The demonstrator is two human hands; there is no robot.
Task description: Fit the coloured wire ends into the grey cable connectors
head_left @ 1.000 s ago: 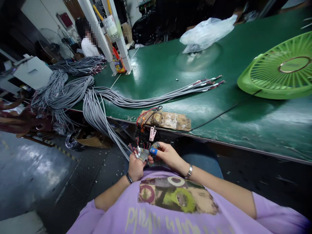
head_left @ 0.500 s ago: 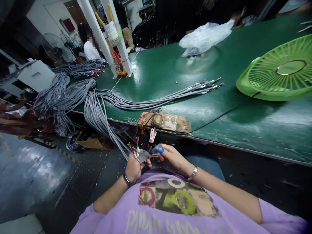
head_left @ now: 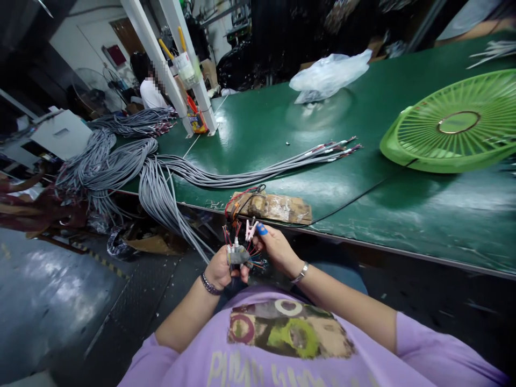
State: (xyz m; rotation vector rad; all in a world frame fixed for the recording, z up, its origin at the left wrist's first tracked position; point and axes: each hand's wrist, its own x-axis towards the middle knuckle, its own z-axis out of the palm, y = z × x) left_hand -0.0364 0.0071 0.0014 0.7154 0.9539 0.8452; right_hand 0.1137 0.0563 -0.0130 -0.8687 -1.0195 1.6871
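My left hand is closed round the ends of several grey cables, whose thin coloured wires fan out above and to the right of the fingers. Just to the right, my right hand, with blue tape on a fingertip, pinches a pale pink clip at the table's front edge. Behind the clip, a worn wooden block with red and black leads lies on the edge of the green table.
A big grey cable bundle spills over the table's left edge. More cables stretch across the table. A green fan lies at the right, its black cord running to the block. A clear plastic bag and white posts stand farther back.
My right hand has moved up and away from the wires to the pink clip, which was hanging free. The grey piece in my left hand has turned, and the wires now point right.
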